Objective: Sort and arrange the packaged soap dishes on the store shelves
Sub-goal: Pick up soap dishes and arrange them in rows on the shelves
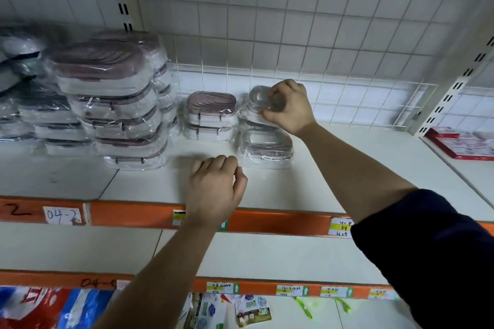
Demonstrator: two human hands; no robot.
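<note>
My right hand (287, 105) is up at the back of the shelf (347, 157), grip closed on the clear wrapped soap dish (256, 97): fingers curled over its lid, thumb pressing the near edge. That dish sits on top of the right-hand pile, and another clear dish (266, 148) lies lower and nearer to me. Just to the left is a short stack of pink-lidded dishes (211, 103), two high, close to my pile but not touching it. Further left the tall pink-lidded stack (107, 69) leans a bit, with dark-lidded packs (24, 67) blurred beyond it. My left hand (215, 189) is down on the bare shelf, fingers loosely curled, its grip holding nothing, thumb just beside the wrap of the nearer clear dish. The orange shelf edge (280, 219) runs under my wrist. A red box (459, 143) sits far right.
</note>
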